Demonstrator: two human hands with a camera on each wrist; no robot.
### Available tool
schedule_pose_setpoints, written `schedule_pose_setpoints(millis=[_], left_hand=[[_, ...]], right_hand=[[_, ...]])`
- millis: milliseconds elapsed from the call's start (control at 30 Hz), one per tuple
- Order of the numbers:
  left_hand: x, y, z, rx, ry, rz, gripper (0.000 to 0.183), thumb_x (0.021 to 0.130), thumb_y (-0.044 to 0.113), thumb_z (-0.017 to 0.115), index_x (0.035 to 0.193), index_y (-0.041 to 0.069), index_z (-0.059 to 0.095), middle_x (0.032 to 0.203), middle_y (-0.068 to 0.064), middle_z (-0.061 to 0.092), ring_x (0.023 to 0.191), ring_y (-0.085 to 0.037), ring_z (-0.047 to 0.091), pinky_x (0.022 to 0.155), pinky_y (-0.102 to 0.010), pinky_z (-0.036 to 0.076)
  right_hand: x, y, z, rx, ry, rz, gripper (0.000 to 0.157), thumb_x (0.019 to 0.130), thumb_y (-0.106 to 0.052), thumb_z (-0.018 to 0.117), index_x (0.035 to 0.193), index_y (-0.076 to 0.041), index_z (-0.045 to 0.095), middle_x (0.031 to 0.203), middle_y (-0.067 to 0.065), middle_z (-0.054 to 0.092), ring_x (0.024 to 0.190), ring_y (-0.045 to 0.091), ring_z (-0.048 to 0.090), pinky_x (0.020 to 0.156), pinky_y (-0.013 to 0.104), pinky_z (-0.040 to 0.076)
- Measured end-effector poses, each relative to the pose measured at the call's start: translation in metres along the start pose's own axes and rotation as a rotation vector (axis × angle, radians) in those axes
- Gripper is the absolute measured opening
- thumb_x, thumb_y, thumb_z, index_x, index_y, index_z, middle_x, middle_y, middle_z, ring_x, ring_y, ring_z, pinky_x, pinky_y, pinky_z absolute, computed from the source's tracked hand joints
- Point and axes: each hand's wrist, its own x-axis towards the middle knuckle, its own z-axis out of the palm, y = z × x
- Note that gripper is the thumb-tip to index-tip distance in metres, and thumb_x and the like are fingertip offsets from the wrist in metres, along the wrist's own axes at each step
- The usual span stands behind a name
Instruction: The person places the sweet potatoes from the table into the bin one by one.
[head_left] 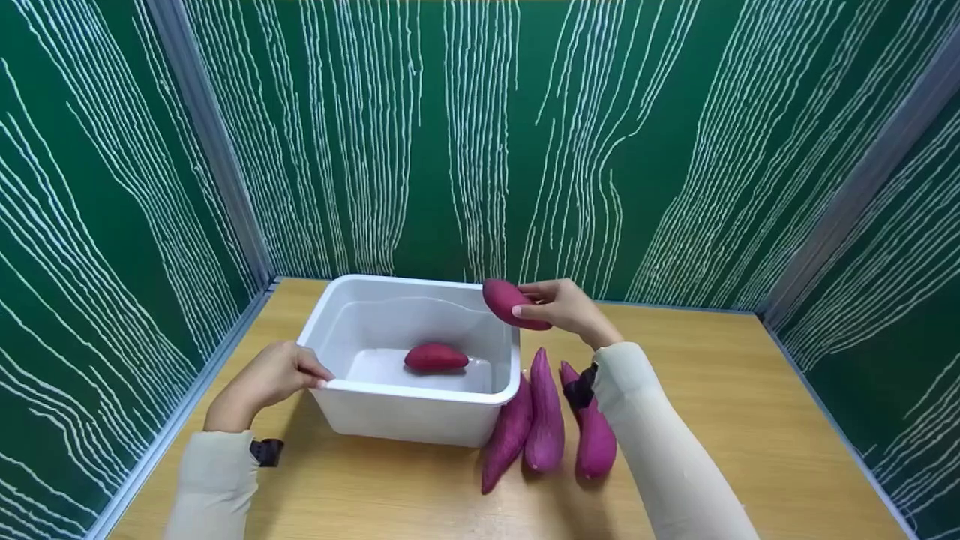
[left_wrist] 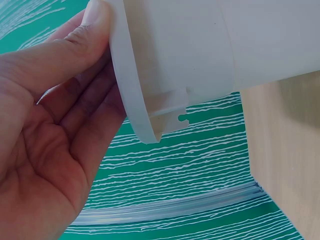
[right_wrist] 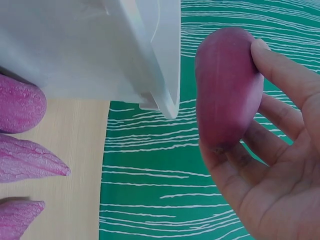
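Note:
My right hand [head_left: 562, 304] holds a dark red sweet potato [head_left: 501, 298] between thumb and fingers, over the right rim of a white plastic bin [head_left: 405, 429]. In the right wrist view this sweet potato [right_wrist: 225, 90] is smooth and plump, and the hand [right_wrist: 280, 155] grips it from one side. Inside the bin, another red sweet potato [head_left: 436, 358] lies on the floor. At the bin's near left corner, my left hand [head_left: 274, 375] pinches the rim; the left wrist view has the thumb [left_wrist: 95, 22] on one side of the rim [left_wrist: 127, 75] and fingers behind it.
Three longer purple sweet potatoes lie on the wooden table [head_left: 750, 420] right of the bin: one [head_left: 510, 435] against its wall, one [head_left: 545, 420] beside that, one [head_left: 596, 442] partly under the right forearm. Green walls [head_left: 562, 150] with white lines enclose the table's back and sides.

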Motion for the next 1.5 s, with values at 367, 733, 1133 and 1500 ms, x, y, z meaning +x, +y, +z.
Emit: schedule_pose_setpoints(millis=[367, 733, 1133, 1500], left_hand=[[0.001, 0.001, 0.0, -0.019, -0.007, -0.029, 0.013, 0.08, -0.002, 0.072, 0.09, 0.005, 0.078, 0.094, -0.013, 0.073, 0.091, -0.027, 0.064, 0.089, -0.051, 0.054], [0.001, -0.001, 0.0, -0.04, -0.01, -0.029, 0.013, 0.081, -0.002, 0.072, 0.09, 0.004, 0.078, 0.095, -0.014, 0.073, 0.091, -0.027, 0.064, 0.088, -0.05, 0.055], [0.0, -0.002, 0.0, -0.016, -0.006, 0.02, 0.012, 0.079, 0.0, 0.074, 0.089, 0.005, 0.078, 0.09, -0.01, 0.073, 0.09, -0.024, 0.063, 0.085, -0.048, 0.056], [0.0, 0.0, -0.001, -0.036, -0.02, -0.03, 0.012, 0.081, 0.0, 0.073, 0.09, 0.005, 0.078, 0.093, -0.011, 0.073, 0.093, -0.025, 0.064, 0.089, -0.05, 0.054]], right_hand=[[0.007, -0.006, 0.01, 0.016, -0.008, 0.019, 0.054, 0.084, -0.031, 0.074, 0.131, -0.009, 0.059, 0.118, 0.013, 0.067, 0.099, 0.023, 0.063, 0.088, 0.033, 0.055], [0.013, -0.007, 0.019, 0.011, -0.008, 0.034, 0.054, 0.084, -0.031, 0.074, 0.132, -0.009, 0.059, 0.121, 0.013, 0.066, 0.102, 0.024, 0.064, 0.091, 0.036, 0.055], [0.017, -0.01, 0.024, 0.032, -0.014, 0.044, 0.052, 0.084, -0.03, 0.074, 0.13, -0.01, 0.061, 0.118, 0.011, 0.067, 0.1, 0.022, 0.064, 0.09, 0.034, 0.054], [0.021, -0.016, 0.034, 0.02, -0.004, 0.031, 0.052, 0.084, -0.031, 0.075, 0.13, -0.011, 0.061, 0.117, 0.01, 0.068, 0.099, 0.023, 0.061, 0.089, 0.035, 0.054]])
